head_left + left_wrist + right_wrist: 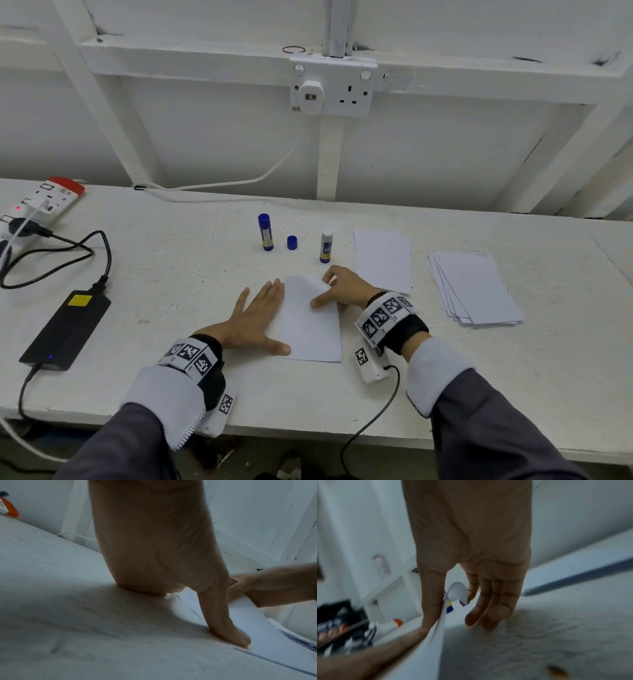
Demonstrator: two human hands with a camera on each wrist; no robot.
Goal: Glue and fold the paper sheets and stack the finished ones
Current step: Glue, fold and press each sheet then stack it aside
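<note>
Sheet: white rectangular paper sheet [310, 329], laid on white surface [171, 274], near edge.
Left hand [255, 320]: spread flat, sheet's left edge pressed.
Right hand [344, 286]: sheet's far corner pinched, lifted.

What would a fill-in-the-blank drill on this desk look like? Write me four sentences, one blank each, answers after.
1. The left hand lies flat, its thumb pressing the near edge of the ____ in front of the person.
2. The right hand folds that sheet over from its ____ side.
3. The loose blue cap stands between the two ____.
4. The glue stick nearer the right hand has its cap ____.

Answers: sheet; right; glue sticks; off
</note>
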